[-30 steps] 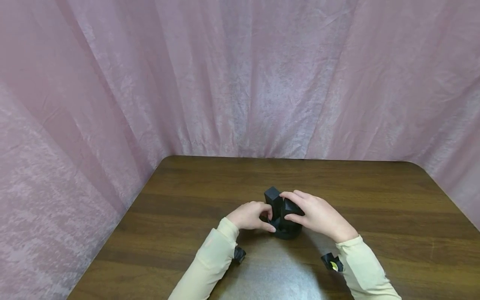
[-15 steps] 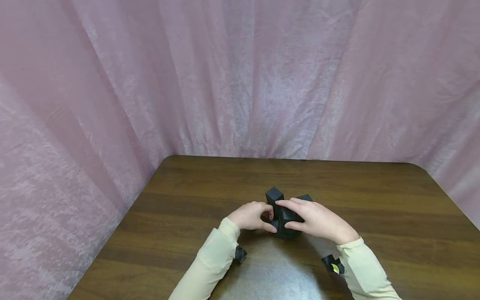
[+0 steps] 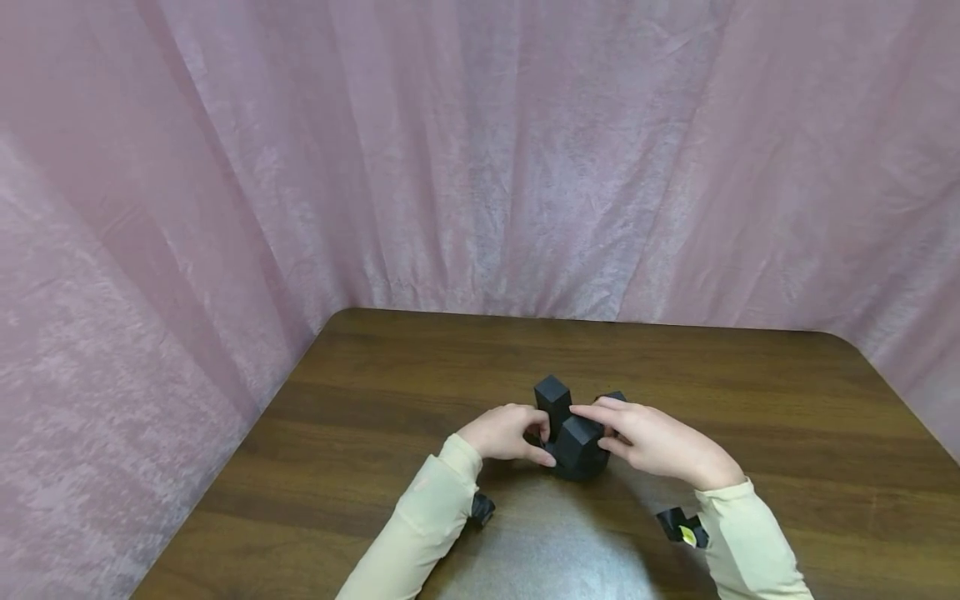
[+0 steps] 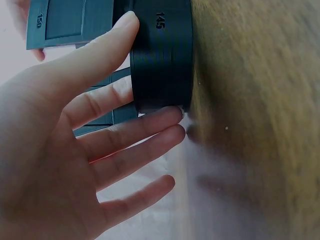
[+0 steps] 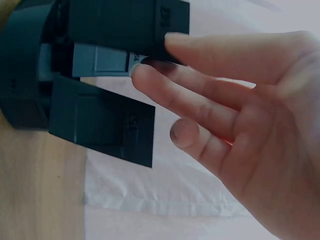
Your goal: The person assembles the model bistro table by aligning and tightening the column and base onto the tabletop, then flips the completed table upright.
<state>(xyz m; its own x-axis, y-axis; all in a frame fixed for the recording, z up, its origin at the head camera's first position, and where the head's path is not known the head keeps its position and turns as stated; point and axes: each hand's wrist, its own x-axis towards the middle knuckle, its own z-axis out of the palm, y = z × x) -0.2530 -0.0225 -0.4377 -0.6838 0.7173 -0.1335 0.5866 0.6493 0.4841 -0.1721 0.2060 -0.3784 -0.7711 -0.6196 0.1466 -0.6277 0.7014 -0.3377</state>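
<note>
A round black base (image 3: 581, 473) stands on the wooden table with several angular black blocks rising from it. My left hand (image 3: 506, 433) grips the base from the left. In the left wrist view the thumb lies on its wall (image 4: 162, 60), marked 145, with fingers around the other side. My right hand (image 3: 660, 437) pinches the front block (image 3: 581, 433) between thumb and index finger. In the right wrist view this block (image 5: 125, 22) reads 147, and the index fingertip is hidden behind it. Beside it stands a block (image 5: 105, 120) marked 151. Another block (image 4: 75, 22) reads 150.
The brown wooden table (image 3: 420, 358) extends around the assembly, with rounded far corners. Pink curtains (image 3: 480, 167) hang behind and to the sides. Small black wrist devices (image 3: 684, 527) sit under the sleeves.
My right hand first slid a little left and nearer, uncovering the rear right block, then shifted right, showing more of the front block. The left hand keeps its hold on the base.
</note>
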